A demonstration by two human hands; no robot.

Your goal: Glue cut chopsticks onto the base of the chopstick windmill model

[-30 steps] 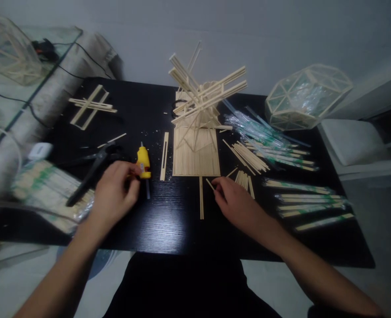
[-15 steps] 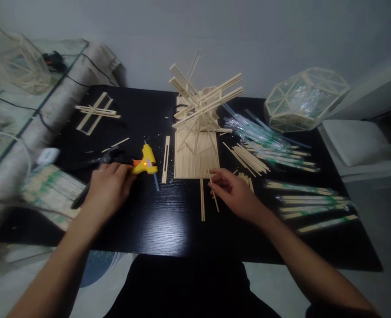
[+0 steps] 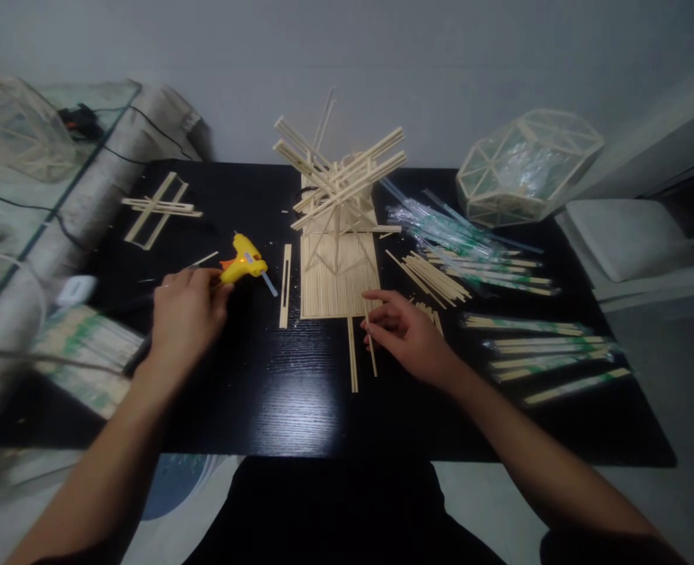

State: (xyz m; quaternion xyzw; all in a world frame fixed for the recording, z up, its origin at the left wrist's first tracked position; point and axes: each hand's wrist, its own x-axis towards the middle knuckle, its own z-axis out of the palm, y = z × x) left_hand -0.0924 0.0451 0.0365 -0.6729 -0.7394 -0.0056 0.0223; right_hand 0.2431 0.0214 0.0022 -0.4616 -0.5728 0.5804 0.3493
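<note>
My left hand (image 3: 187,314) grips a yellow hot glue gun (image 3: 241,264) and holds it lifted above the black table (image 3: 299,408), its lamp glowing orange. My right hand (image 3: 402,333) pinches a thin wooden stick (image 3: 370,345) just in front of a flat mat of sticks (image 3: 339,275). On the far part of that mat stands a spiky model built of crossed sticks (image 3: 339,176). Another loose stick (image 3: 352,355) lies beside the held one.
Black pliers (image 3: 140,349) lie by my left hand. A cross-shaped stick frame (image 3: 157,208) sits far left. Loose and wrapped chopsticks (image 3: 535,345) cover the right side, with a faceted stick dome (image 3: 526,166) behind. Bagged sticks (image 3: 81,349) overhang the left edge.
My left hand picked the glue gun up off the table and swung it up and left. My right hand took hold of a stick and lifted it toward the mat.
</note>
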